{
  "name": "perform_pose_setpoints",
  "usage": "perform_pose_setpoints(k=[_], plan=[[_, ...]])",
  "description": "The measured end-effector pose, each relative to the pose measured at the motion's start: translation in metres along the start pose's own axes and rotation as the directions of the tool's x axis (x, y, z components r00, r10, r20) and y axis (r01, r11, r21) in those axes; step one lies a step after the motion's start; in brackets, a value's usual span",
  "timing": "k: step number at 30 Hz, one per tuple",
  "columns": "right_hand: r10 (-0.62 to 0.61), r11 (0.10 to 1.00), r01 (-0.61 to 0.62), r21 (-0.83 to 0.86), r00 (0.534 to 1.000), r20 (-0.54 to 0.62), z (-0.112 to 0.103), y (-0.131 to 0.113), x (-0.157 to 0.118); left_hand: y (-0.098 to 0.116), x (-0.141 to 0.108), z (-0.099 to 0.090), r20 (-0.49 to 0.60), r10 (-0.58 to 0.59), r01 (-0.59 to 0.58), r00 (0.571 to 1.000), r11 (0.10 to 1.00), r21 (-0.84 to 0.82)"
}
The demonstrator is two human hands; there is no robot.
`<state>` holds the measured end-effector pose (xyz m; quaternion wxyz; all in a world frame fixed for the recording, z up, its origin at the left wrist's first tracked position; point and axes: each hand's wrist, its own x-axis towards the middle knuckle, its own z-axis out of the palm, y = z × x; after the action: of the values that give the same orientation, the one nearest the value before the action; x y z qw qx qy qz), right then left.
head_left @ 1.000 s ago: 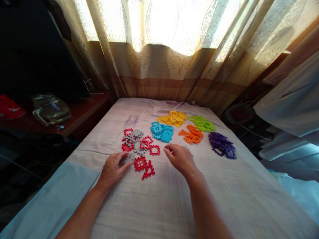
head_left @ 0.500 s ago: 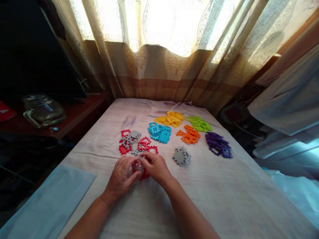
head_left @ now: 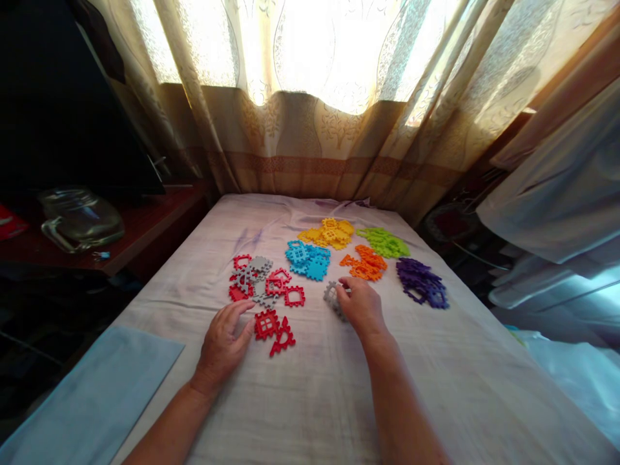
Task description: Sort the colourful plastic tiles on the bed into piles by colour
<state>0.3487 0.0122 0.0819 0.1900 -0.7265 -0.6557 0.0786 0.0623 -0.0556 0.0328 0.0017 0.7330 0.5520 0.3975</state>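
My left hand [head_left: 225,339] rests on the sheet, fingers bent and thumb held apart, with nothing visible in its grasp. Just to its right lie a red window-patterned interlocking tile [head_left: 266,324] and a red notched piece [head_left: 283,338]. Beyond its fingertips is a mixed heap of red and grey tiles, among them a red square frame [head_left: 294,296] and a grey tile [head_left: 260,263]. Over at the small grey pile, my right hand [head_left: 361,303] has thumb and fingers closed at a grey interlocking tile [head_left: 333,296]. The hand covers part of this pile.
Sorted piles of blue [head_left: 309,259], yellow [head_left: 329,232], orange [head_left: 365,263], green [head_left: 385,242] and purple tiles [head_left: 421,283] lie farther back on the sheet [head_left: 310,400]. A pale blue mat [head_left: 97,387] is at left. A glass jug [head_left: 80,219] stands on the side table.
My right hand has moved right, from the red pieces to the grey pile. My left hand has drawn slightly left, uncovering the red tiles that both hands were around.
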Motion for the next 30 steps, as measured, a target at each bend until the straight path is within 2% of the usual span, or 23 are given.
perform_pose_setpoints(k=[6,14,21,24,27,30], plan=[[0.053,0.998,-0.055,-0.045,0.998,-0.044,-0.01,0.002,-0.002,-0.007,0.0,0.005,-0.015,0.001,0.0,1.0,0.999,0.04],[-0.067,0.997,0.068,0.047,0.997,-0.03,-0.004,-0.01,-0.005,-0.009,0.023,0.016,0.109,-0.012,-0.016,0.994,0.967,0.255],[-0.083,0.994,0.082,0.078,0.997,0.001,-0.005,-0.015,-0.007,-0.009,0.029,0.016,0.127,-0.013,-0.016,0.992,0.973,0.228],[-0.133,0.985,0.127,0.119,0.99,0.047,0.0,-0.025,-0.011,-0.007,0.026,0.014,0.143,-0.003,-0.026,0.99,0.979,0.204],[-0.276,0.955,0.256,0.148,0.951,0.138,0.009,-0.041,-0.02,-0.009,0.025,0.013,0.13,0.01,-0.036,0.991,0.98,0.194],[-0.428,0.903,0.407,0.135,0.877,0.219,0.021,-0.06,-0.032,-0.013,0.023,0.016,0.09,-0.006,-0.017,0.996,0.969,0.248]])
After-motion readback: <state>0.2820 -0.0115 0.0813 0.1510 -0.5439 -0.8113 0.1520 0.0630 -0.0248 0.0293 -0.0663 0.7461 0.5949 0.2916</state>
